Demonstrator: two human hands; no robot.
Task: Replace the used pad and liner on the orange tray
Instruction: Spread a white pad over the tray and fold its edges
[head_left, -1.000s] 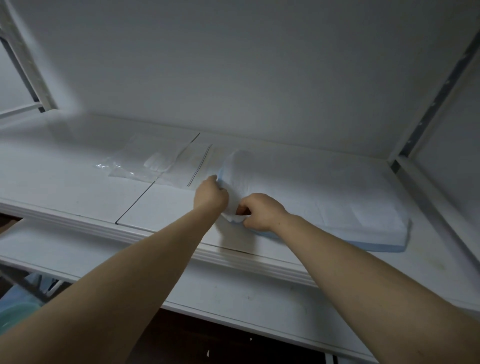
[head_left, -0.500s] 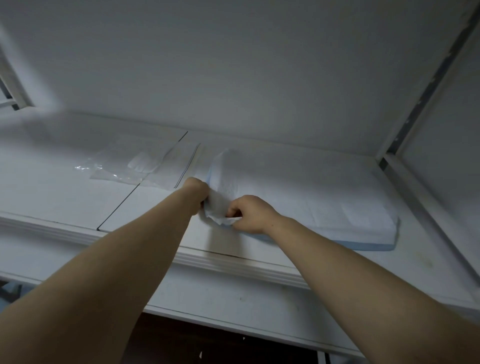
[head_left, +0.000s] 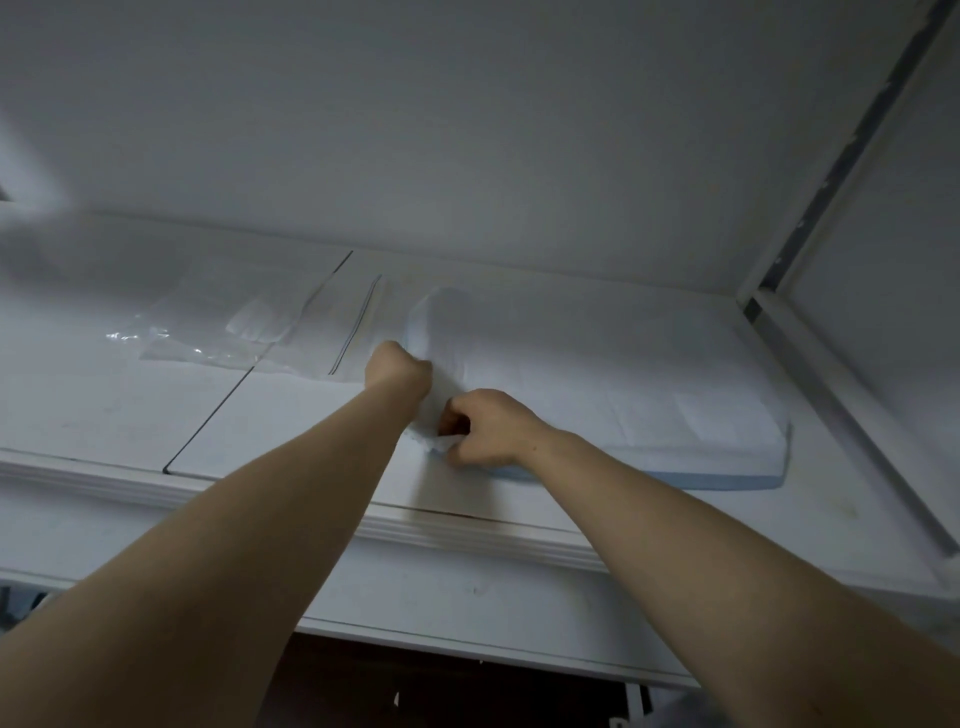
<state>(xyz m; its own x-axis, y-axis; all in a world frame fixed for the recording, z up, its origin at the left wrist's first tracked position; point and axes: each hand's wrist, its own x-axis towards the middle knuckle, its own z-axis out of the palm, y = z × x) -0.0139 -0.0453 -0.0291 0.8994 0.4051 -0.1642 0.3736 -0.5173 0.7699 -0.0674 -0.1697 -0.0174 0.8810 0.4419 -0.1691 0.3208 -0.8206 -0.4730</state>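
A stack of folded white pads with blue backing (head_left: 623, 395) lies on the white shelf (head_left: 291, 415), toward the right. My left hand (head_left: 399, 370) grips the raised left end of the top pad, fingers curled into it. My right hand (head_left: 485, 428) pinches the near left corner of the same pad, just in front of the stack. The top pad's left end is lifted and crumpled between both hands. The orange tray is not in view.
Clear plastic bags (head_left: 249, 327) lie flat on the shelf left of the pads. A white wall stands behind, and a metal upright (head_left: 831, 171) with a rail runs along the right. A lower shelf edge (head_left: 467, 639) crosses below my arms.
My left hand has shifted a little right and deeper into the pad's raised end. My right hand keeps pinching the near corner. The view has drifted slightly.
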